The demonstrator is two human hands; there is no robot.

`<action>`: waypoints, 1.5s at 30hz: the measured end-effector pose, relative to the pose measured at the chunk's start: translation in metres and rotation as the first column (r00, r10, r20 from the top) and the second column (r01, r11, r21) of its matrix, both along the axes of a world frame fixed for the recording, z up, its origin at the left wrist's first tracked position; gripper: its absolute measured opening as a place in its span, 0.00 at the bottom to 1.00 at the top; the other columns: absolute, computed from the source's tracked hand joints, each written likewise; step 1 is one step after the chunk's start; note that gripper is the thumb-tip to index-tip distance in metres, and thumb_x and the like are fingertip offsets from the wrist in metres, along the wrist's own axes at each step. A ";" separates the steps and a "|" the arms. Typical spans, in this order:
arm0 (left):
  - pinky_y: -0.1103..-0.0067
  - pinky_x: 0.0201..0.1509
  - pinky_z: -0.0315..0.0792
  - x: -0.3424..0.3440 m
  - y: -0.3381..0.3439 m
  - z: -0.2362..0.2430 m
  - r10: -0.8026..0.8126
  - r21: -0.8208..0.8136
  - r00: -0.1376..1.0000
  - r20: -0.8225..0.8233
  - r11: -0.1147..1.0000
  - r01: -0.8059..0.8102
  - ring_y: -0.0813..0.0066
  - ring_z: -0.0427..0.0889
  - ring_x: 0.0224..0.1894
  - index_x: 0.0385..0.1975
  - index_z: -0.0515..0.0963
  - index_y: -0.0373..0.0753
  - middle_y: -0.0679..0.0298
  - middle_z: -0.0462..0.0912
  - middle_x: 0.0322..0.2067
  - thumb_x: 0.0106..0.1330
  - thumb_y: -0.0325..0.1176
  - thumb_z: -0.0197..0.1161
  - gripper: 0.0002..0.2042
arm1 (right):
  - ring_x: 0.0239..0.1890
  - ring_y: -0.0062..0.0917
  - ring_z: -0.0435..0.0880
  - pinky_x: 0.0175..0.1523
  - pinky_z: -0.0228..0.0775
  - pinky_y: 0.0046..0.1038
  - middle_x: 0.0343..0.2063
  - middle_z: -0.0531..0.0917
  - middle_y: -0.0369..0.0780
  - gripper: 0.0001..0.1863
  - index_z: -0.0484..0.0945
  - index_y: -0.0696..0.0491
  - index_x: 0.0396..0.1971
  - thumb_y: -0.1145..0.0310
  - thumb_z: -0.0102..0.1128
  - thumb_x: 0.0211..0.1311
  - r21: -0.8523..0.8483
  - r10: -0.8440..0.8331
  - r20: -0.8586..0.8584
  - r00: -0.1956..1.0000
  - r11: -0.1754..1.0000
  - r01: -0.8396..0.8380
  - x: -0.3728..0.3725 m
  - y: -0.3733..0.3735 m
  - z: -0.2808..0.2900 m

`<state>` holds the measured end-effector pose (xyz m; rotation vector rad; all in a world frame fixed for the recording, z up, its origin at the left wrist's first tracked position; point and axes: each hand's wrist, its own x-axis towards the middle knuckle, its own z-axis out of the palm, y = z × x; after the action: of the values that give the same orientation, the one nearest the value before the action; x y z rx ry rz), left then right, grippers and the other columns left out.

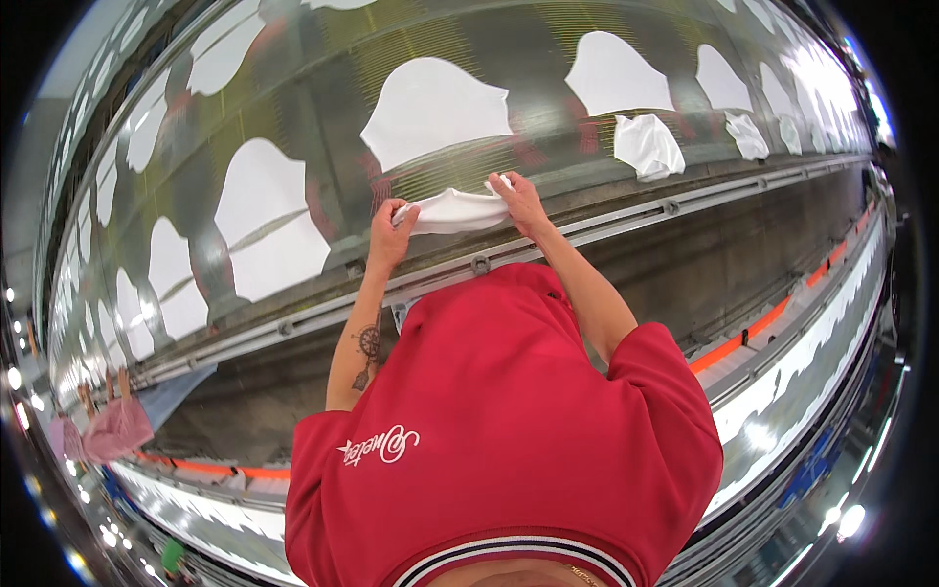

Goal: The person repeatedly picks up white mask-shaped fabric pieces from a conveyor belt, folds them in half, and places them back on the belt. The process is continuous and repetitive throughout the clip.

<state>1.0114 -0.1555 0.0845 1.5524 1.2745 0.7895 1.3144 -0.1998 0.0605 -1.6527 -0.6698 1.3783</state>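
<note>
Between my two hands a white cut fabric piece (456, 213) is stretched, its middle sagging and creased. My left hand (391, 235) pinches its left end, thumb against fingers. The right end is gripped by my right hand (521, 203). Both hands are over the near edge of a long, dark, shiny table. Just beyond them a larger white fabric piece (435, 112) with a curved top lies flat on the table.
Paired white pieces (269, 220) lie to the left. On the right, a crumpled white piece (648, 147) sits below a flat piece (616, 76). A metal rail (626, 220) runs along the near edge. At far left a co-worker in pink (119, 428) reaches over the table.
</note>
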 end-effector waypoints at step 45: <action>0.77 0.31 0.65 -0.025 -0.034 -0.069 0.240 -0.131 0.971 -0.020 0.962 -0.240 0.85 0.66 0.31 0.39 0.80 0.28 0.73 0.72 0.24 0.83 0.40 0.59 0.17 | 0.31 0.10 0.72 0.37 0.67 0.18 0.28 0.80 0.25 0.14 0.87 0.61 0.49 0.73 0.74 0.65 0.115 0.254 0.403 0.879 0.939 -0.324 0.072 -0.027 -0.013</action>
<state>0.9859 -0.1897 0.0153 1.3091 1.5064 0.8350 1.3865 -0.2266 0.0473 -1.7399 -1.2798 1.1570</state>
